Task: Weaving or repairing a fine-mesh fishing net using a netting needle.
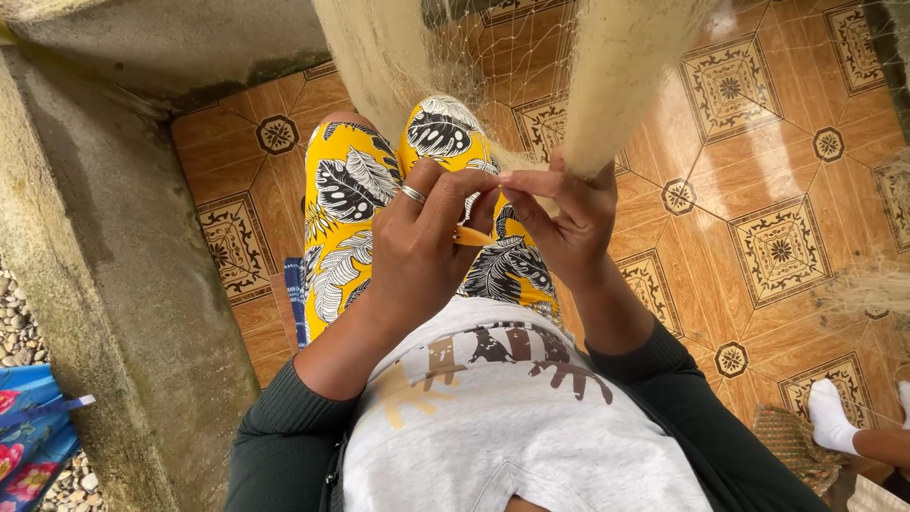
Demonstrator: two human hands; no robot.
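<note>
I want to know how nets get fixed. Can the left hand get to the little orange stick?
Probably yes. The left hand is already right beside the orange stick, its fingers curled above it, and nothing lies between them. The net hangs higher up.

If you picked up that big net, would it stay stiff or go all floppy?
Probably floppy: the net hangs in soft bunches above the right hand. It looks light, since its fine threads let the floor tiles show through. It may snag easily; the left hand pinches it too.

A single head-worn camera looks steeply down, close over the person's own chest, lap and hands, with tiled floor [787,171] filling the far right.
</note>
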